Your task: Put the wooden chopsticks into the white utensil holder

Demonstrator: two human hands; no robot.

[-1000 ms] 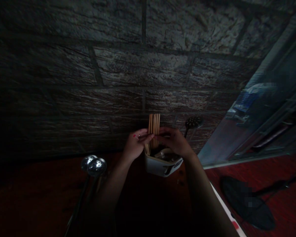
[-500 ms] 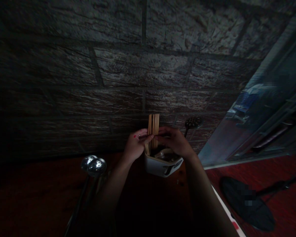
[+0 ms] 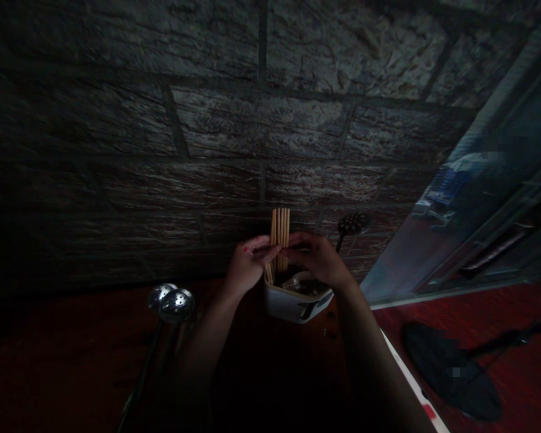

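Note:
Several wooden chopsticks stand upright in a loose row, pinched from both sides. My left hand closes on them from the left, thumb across the front. From the right, my right hand grips the same bundle with thumb and fingers. Below the hands sits a white utensil holder with an angled front. A few chopsticks lean in its left corner, and a clear or shiny piece shows inside. Whether the held chopsticks' lower ends rest in the holder is hard to see. Behind my right hand rises a dark slotted spoon.
Two metal perforated ladles lie to the left on the dark red table. A rough brick wall stands right behind the holder. To the right are a glass door and a round black stand base on a red floor.
The chopsticks in my hands have drawn slightly closer together, their right edge shifting a little left. Both hands stay in nearly the same place.

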